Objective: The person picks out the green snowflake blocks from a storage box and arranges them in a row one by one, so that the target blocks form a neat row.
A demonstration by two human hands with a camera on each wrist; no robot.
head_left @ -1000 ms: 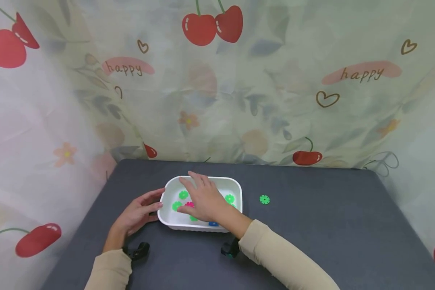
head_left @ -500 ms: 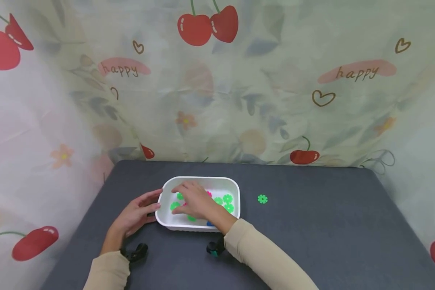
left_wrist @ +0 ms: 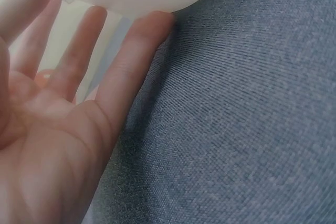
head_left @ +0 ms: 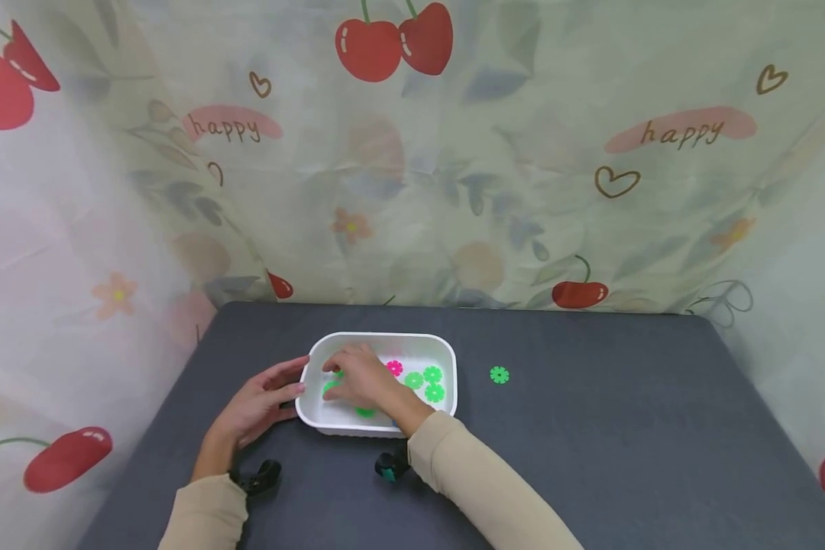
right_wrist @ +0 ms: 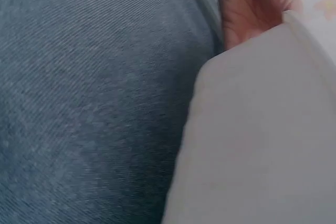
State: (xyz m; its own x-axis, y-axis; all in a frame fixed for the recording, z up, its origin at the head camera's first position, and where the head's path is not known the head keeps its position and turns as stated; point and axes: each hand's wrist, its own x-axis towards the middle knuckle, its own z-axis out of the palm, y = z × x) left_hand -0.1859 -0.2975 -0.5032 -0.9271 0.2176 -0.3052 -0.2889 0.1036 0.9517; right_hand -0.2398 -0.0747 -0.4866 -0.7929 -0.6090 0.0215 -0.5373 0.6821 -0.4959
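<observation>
A white plastic tray (head_left: 344, 430) holds several green flower-shaped discs (head_left: 434, 393) and a pink flower-shaped disc (head_left: 394, 369). My left hand (head_left: 264, 400) rests against the tray's left end. In the left wrist view, its fingers (left_wrist: 123, 72) are nearly straight, with fingertips at the tray wall. Over the left part of the tray, my right hand (head_left: 364, 380) reaches down with thumb and fingers apart, close to green discs. It hides part of the tray floor. A palm and a pale sleeve (right_wrist: 252, 135) show in the right wrist view, without the discs.
One green flower-shaped disc (head_left: 499, 375) lies on the dark grey table (head_left: 591, 428), right of the tray. Black wrist devices hang under both wrists. A patterned curtain (head_left: 412, 191) stands behind the table and along its sides.
My right hand has moved left inside the tray, and its fingers and thumb have drawn closer together. Green and pink discs at the tray's right are uncovered. My left hand stays at the tray.
</observation>
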